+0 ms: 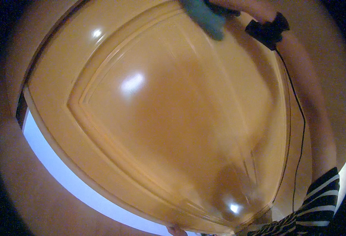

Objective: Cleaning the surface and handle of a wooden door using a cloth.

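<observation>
A glossy wooden door point(161, 124) with a raised, moulded panel fills most of the view. From the right, my right arm reaches up in a black-and-white striped sleeve, with a black band around the wrist. My right hand point(249, 7) is at the top edge, partly cut off, beside a blurred green cloth point(205, 19) against the door. Its fingers are hidden, so its grip on the cloth is unclear. At the bottom, a small part of my left hand point(177, 230) shows at the door's lower edge; the rest is out of view.
A thin black cable point(303, 121) hangs from the wrist band along my right arm. Past the door's lower left edge runs a bright white strip point(72, 183), with a brown wooden surface point(48, 203) beyond it. Light reflects off the door in several spots.
</observation>
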